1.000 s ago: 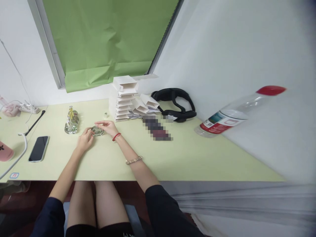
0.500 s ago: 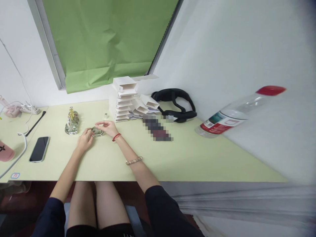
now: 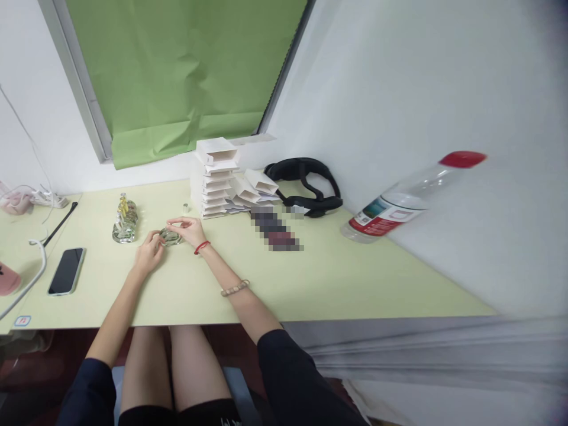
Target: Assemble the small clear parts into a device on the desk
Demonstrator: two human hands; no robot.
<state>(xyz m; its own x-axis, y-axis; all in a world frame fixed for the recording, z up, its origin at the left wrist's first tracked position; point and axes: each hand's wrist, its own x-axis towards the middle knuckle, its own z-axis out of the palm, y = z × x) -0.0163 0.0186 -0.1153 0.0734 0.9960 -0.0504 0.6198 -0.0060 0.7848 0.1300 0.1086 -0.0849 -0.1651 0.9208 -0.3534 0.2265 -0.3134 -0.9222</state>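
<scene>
A small clear glass bottle (image 3: 170, 236) lies on the pale green table (image 3: 310, 278) between my two hands. My left hand (image 3: 149, 252) grips its near side with curled fingers. My right hand (image 3: 189, 229), with a red string at the wrist, pinches the bottle's far end with its fingertips. A small silver cap (image 3: 185, 207) stands on the table just behind my right hand. More glass bottles (image 3: 123, 223) stand in a group to the left of my left hand.
A stack of white cartons (image 3: 217, 177) stands at the back, with a black headset (image 3: 310, 186) to its right. A red-capped water bottle (image 3: 399, 204) is at the right. A phone (image 3: 66, 271), a white cable (image 3: 26, 278) and pink objects are at the left.
My hands stay on the small glass bottle. The whole view has shifted a little to the left, so the camera turned slightly right.
</scene>
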